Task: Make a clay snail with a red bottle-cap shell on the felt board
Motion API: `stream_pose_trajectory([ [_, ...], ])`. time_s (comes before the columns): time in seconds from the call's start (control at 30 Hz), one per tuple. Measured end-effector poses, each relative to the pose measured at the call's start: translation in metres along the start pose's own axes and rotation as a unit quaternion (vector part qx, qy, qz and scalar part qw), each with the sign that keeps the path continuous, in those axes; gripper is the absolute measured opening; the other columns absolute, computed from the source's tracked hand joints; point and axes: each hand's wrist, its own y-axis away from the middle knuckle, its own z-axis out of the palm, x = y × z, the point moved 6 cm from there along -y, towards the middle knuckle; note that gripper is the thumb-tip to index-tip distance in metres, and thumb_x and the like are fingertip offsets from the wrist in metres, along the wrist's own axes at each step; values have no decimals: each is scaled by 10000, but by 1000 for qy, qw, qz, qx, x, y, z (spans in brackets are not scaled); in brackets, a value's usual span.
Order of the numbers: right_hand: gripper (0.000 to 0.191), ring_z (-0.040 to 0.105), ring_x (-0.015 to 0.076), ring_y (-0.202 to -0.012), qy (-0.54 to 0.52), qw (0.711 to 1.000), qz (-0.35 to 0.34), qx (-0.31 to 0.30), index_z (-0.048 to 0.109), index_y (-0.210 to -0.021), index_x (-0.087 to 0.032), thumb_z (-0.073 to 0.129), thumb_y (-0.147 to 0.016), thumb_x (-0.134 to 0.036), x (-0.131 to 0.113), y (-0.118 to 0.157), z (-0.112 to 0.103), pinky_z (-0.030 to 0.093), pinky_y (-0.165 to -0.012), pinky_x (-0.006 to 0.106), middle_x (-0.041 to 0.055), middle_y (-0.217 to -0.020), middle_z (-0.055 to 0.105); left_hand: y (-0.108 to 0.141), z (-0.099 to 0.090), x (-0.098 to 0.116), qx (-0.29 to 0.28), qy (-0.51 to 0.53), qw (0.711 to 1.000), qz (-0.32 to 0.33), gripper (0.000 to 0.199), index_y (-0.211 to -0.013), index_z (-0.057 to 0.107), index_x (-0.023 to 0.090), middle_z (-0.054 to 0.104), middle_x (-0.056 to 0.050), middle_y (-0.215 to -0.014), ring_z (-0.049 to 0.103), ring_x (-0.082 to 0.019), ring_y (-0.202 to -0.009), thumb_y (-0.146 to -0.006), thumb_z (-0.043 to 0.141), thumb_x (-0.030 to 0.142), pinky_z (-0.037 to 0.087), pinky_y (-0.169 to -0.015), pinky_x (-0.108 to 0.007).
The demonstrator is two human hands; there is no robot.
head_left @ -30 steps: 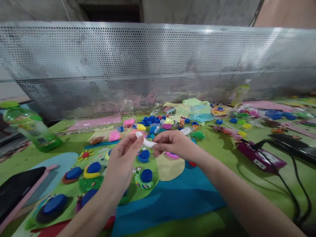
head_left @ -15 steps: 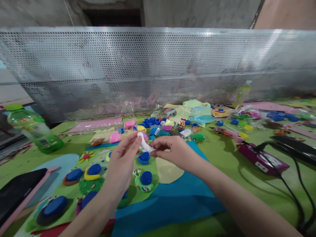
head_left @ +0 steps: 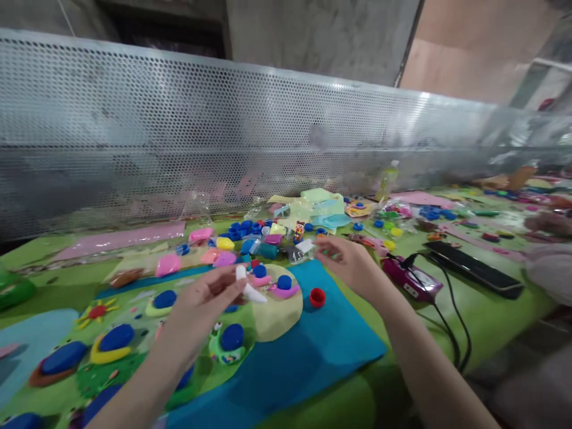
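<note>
My left hand (head_left: 214,295) pinches a curved white clay strip (head_left: 251,288) above the pale yellow paper circle (head_left: 277,316). To the right, my right hand (head_left: 342,257) is beside a small clear packet of white clay (head_left: 305,246); whether its fingertips touch it is hard to tell. Blue-capped clay snails, one green (head_left: 230,339), lie on the green paper under and around my left hand. A red cap (head_left: 317,297) rests on the blue sheet (head_left: 313,351) between my forearms.
Clay packets and blue caps (head_left: 245,229) lie behind the hands. A purple power strip (head_left: 413,280) with black cables and a dark phone (head_left: 473,269) are on the right. Behind the table stands a perforated metal panel (head_left: 268,131). A green bottle (head_left: 15,289) is at the left edge.
My right hand has let go of the white strip and moved right, toward the white packet. My left hand still holds the strip. The view has turned right.
</note>
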Motion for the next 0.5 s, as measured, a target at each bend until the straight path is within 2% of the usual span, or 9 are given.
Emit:
stream_pose_trajectory([
  [0.1,208,612,177,-829,94,992,85,-5,626,-946,-165,501,-833,-288,46,6,-16,473,-736,284,68,-940,657,10,27,-9,-109,-45,993,-15,312,-948,637,203,700,-32,-811,658,-213,-746,-696,654,386,531,-691,-326],
  [0.2,252,568,269,-940,187,966,179,17,625,-919,-116,458,-857,-295,85,-11,-37,425,-813,421,145,-963,629,22,52,-19,-177,-85,981,-12,216,-884,655,216,704,-19,-812,669,-211,-736,-705,632,336,535,-681,-319],
  [0.27,277,499,300,-1053,238,938,250,21,596,-972,-93,512,-837,-320,109,-29,-49,360,-882,513,163,-1054,581,25,61,-23,-182,-136,974,17,213,-901,655,215,700,-25,-859,664,-204,-762,-712,616,306,528,-704,-307],
  [0.37,286,518,216,-1025,255,912,321,2,544,-1068,-133,524,-847,-314,138,-47,-52,409,-875,455,82,-1121,540,26,61,-23,-159,-219,960,74,314,-1030,627,227,686,-37,-926,642,-213,-840,-727,596,304,512,-748,-316],
  [0.43,288,535,196,-986,243,913,329,5,524,-1099,-138,502,-864,-304,150,-52,-49,443,-837,420,74,-1122,534,24,57,-21,-142,-269,947,105,356,-1097,592,255,681,-33,-956,627,-227,-891,-750,575,333,499,-782,-347],
  [0.5,293,544,190,-964,216,928,303,33,515,-1113,-139,495,-869,-299,155,-55,-43,460,-812,404,78,-1119,533,22,53,-20,-129,-327,927,131,354,-1117,575,280,670,-28,-1015,612,-237,-944,-774,553,363,489,-810,-373],
])
